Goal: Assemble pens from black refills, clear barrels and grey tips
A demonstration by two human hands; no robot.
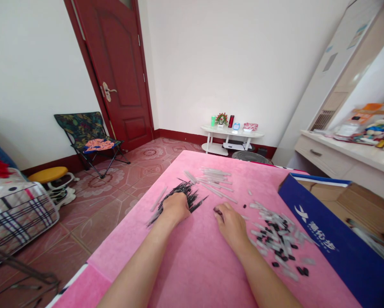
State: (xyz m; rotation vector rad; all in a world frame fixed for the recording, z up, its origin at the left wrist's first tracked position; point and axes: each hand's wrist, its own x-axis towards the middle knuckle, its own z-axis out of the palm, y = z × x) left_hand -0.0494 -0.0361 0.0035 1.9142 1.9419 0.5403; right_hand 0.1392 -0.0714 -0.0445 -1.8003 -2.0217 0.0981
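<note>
My left hand (176, 206) rests curled on a heap of thin black sticks (192, 193) on the pink table (198, 261); its fingers are closed over some of them. My right hand (231, 222) lies knuckles up a little to the right, fingers bent and pinched on a small dark piece at its fingertips (218, 211). Several clear plastic tubes (215, 179) lie beyond both hands. A scatter of small black and clear caps (277, 237) lies just right of my right hand.
An open blue cardboard box (326, 239) stands at the table's right edge. Behind are a red door (116, 68), a folding chair (88, 139), a white side table (232, 137) and a dresser (339, 154). Bedding (15, 209) lies at the left.
</note>
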